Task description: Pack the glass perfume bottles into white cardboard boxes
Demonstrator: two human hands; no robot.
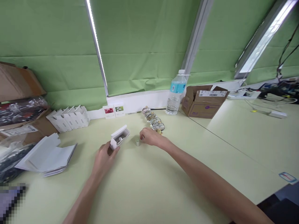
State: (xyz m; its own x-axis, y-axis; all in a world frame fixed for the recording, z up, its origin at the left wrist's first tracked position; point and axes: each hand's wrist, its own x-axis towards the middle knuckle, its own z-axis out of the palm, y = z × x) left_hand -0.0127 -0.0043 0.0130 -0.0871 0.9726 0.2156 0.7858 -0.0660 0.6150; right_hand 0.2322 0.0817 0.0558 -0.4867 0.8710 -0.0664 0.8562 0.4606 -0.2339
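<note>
My left hand (104,157) grips a small white carton (119,137) with its top flap open, tilted above the table. Inside the carton sits a perfume bottle (120,138), of which only a round silvery top shows. My right hand (149,137) is closed, its fingers curled together just right of a small clear cap (137,142) standing on the table. Whatever its fingertips hold, if anything, is hidden. Behind that hand runs a row of several glass perfume bottles (153,119) with gold-coloured necks.
Several white cartons (70,118) stand at the left, above folded white sheets (49,155). Two picture cards (114,111) lean on the wall. A water bottle (174,96) and an open cardboard box (203,104) stand at the back. Stacked brown boxes (21,82) fill the far left.
</note>
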